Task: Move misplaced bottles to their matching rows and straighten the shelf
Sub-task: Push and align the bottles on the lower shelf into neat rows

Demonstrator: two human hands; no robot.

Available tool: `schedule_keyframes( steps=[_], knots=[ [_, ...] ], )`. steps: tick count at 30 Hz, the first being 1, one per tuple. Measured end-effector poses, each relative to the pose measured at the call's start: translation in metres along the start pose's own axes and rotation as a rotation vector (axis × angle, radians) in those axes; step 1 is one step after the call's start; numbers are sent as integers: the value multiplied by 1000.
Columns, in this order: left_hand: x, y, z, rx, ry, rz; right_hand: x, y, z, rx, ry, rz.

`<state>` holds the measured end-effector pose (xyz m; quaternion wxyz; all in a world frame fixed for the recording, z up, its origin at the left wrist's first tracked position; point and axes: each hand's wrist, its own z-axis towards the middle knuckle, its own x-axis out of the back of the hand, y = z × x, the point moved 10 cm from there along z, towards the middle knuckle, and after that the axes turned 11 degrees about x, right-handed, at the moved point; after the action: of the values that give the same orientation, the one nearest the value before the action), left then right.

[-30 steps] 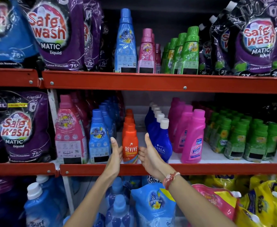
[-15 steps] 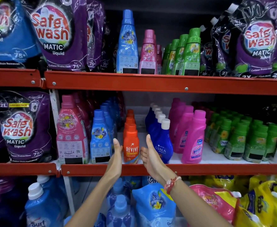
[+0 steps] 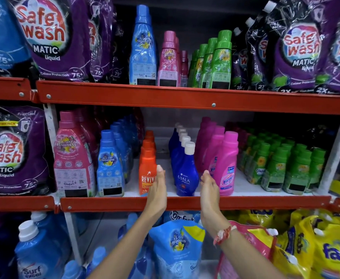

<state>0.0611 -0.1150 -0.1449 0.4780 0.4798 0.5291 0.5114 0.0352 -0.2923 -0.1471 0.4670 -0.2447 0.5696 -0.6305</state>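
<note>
Hands shifted right; blue Ujala bottle [image 3: 185, 174] between open grips.

Two hands [image 3: 158, 188], five white-capped blue bottles [image 3: 186, 176], four orange bottles [image 3: 147, 168].

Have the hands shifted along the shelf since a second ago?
Yes. Both hands moved right: from flanking the orange bottle to flanking the dark blue bottle.

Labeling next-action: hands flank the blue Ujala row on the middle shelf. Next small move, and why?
Probably close both palms inward on the front Ujala bottle to square its row. The left hand is open between it and the Revive bottle, the right hand open on its other side; neither grips anything yet.
</note>
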Motion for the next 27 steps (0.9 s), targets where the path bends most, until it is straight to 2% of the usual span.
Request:
schedule_keyframes(
  steps=[3, 6, 9, 19, 27],
  knots=[
    [-22, -3, 9, 118, -66, -29, -13, 13, 1, -116, -135, 87],
    [-41, 12, 3, 116, -152, -44, -26, 24, 3, -175, -220, 149],
    [-48, 9, 7, 114, -211, -40, -32, 32, 10, -170, -236, 126],
    [-49, -6, 1, 121, -252, -24, -29, 47, 35, -189, -271, 100],
    [-45, -13, 1, 147, -227, 4, -30, 33, 31, -144, -364, 59]
  ],
)
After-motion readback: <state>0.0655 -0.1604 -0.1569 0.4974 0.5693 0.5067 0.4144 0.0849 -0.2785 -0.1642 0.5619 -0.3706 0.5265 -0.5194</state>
